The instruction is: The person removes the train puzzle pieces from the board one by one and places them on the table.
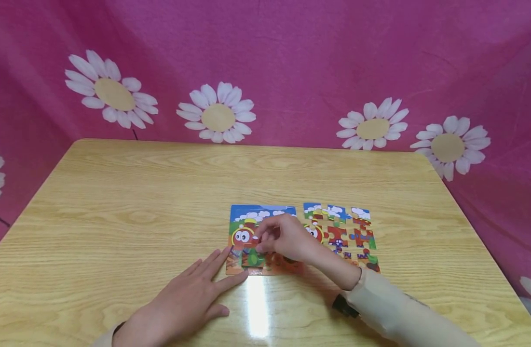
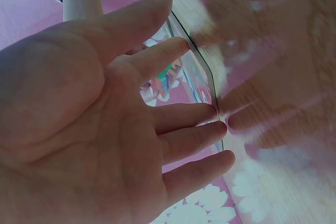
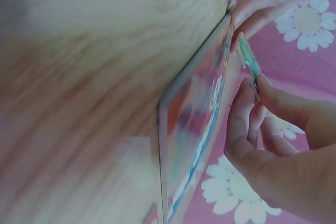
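A jigsaw puzzle board (image 1: pixel 238 212) with a cartoon train picture lies flat on the table. Between thumb and index finger, my right hand (image 1: pixel 287 238) pinches a green puzzle piece (image 1: pixel 253 260) over the board's lower left part. The right wrist view shows this piece (image 3: pixel 249 57) tilted above the board (image 3: pixel 176 114). My left hand (image 1: pixel 187 294) lies palm down with spread, straight fingers, its fingertips at the board's left and lower edge. In the left wrist view, the left hand (image 2: pixel 121 108) shows its palm, with the board partly hidden behind it.
Several loose puzzle pieces (image 1: pixel 337 235) lie spaced apart in rows to the right of the board, some hidden by the right forearm. All rest on a wooden table (image 1: pixel 130 207). Behind it hangs a pink cloth (image 1: pixel 287 62) with white flowers.
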Motion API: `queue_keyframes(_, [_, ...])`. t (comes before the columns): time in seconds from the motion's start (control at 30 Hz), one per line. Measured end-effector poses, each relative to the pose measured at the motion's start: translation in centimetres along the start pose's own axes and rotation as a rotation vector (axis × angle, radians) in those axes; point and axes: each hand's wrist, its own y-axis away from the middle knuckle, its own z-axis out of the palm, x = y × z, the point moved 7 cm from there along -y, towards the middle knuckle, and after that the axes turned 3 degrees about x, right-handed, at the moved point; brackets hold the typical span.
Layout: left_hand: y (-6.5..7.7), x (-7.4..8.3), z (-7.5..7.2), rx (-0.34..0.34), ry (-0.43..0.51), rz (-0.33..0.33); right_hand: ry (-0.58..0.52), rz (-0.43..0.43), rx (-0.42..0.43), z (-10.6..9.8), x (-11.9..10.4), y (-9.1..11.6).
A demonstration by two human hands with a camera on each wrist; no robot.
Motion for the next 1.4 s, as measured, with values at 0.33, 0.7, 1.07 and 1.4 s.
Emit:
queue_keyframes(0.33, [-0.1, 0.0, 0.1, -0.019, 0.016, -0.016, -0.069, 0.051, 0.008, -3.7, 1.9, 2.0])
queue_keyframes(0.7, [0.0, 0.1, 0.0, -0.019, 0.017, -0.02, -0.006, 0.118, 0.038, -7.6, 5.3, 4.8])
queue_keyframes(1.07, [0.0, 0.1, 0.1, -0.016, 0.015, -0.019, 0.164, 0.068, 0.097, -7.9, 6.2, 5.7])
queue_keyframes(1.4, [0.1, 0.2, 0.0, -0.008, 0.009, -0.01, 0.2, 0.051, 0.115, -7.9, 6.5, 5.8])
